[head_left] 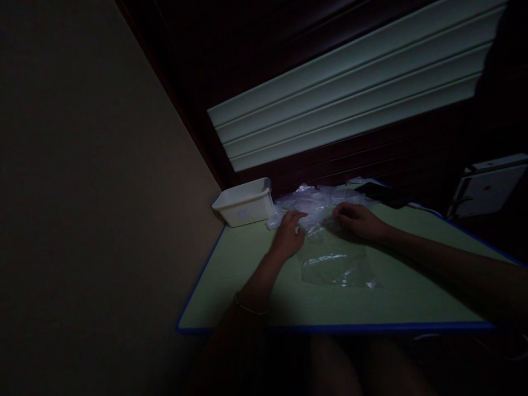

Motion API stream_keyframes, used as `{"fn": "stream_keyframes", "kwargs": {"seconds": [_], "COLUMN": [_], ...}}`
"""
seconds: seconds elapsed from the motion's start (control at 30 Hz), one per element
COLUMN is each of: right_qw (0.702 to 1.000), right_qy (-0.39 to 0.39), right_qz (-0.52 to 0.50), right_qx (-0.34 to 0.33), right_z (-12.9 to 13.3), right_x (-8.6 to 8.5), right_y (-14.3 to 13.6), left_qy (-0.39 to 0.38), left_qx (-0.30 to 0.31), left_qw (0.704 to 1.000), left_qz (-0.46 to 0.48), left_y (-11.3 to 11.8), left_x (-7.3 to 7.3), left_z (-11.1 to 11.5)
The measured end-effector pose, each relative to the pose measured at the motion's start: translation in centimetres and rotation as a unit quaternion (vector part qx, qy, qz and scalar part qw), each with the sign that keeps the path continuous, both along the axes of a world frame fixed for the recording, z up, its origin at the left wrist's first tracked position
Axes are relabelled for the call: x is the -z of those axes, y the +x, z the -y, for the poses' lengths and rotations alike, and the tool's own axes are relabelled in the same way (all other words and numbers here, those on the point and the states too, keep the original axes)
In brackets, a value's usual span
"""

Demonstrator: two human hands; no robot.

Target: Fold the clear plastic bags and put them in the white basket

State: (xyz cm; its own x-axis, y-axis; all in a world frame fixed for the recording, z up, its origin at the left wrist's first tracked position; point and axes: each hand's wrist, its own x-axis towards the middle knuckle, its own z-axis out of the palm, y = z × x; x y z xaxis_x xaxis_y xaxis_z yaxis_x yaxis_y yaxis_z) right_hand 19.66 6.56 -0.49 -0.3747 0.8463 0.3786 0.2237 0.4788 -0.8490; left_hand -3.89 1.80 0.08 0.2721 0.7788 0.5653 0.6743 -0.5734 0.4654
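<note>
A clear plastic bag lies flat on the green table, its lower edge toward me. Behind it is a crumpled pile of clear plastic bags. My left hand is over the left side, by the top of the flat bag, with its thumb and index finger apart and nothing visible between them. My right hand is at the right of the pile, its fingers closed in a pinch near the bag's top edge. What the pinch holds is too small and dark to make out.
A white plastic bin stands at the table's back left corner, beside the wall. The table has a blue edge. A dark object lies at the back right. A white box-like object stands beyond the right edge.
</note>
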Motion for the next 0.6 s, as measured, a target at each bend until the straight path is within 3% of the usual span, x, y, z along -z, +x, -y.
{"fn": "stream_keyframes", "kwargs": {"seconds": [0.1,0.37,0.6], "right_qw": [1.000,1.000,0.999], "right_qy": [0.008,0.026,0.020], "right_qz": [-0.001,0.017,0.025], "right_qx": [0.004,-0.002,0.007], "right_z": [0.1,0.0,-0.1], "right_x": [0.0,-0.1,-0.1], "right_y": [-0.1,-0.1,-0.2], "left_qy": [-0.017,-0.073,-0.040], "left_qx": [0.025,-0.039,-0.043], "left_qw": [0.999,0.995,0.994], "left_qz": [-0.035,-0.057,-0.088], "left_y": [0.2,1.1,1.7], "left_x": [0.5,1.4,1.1], "left_z": [-0.1,-0.7,-0.9]}}
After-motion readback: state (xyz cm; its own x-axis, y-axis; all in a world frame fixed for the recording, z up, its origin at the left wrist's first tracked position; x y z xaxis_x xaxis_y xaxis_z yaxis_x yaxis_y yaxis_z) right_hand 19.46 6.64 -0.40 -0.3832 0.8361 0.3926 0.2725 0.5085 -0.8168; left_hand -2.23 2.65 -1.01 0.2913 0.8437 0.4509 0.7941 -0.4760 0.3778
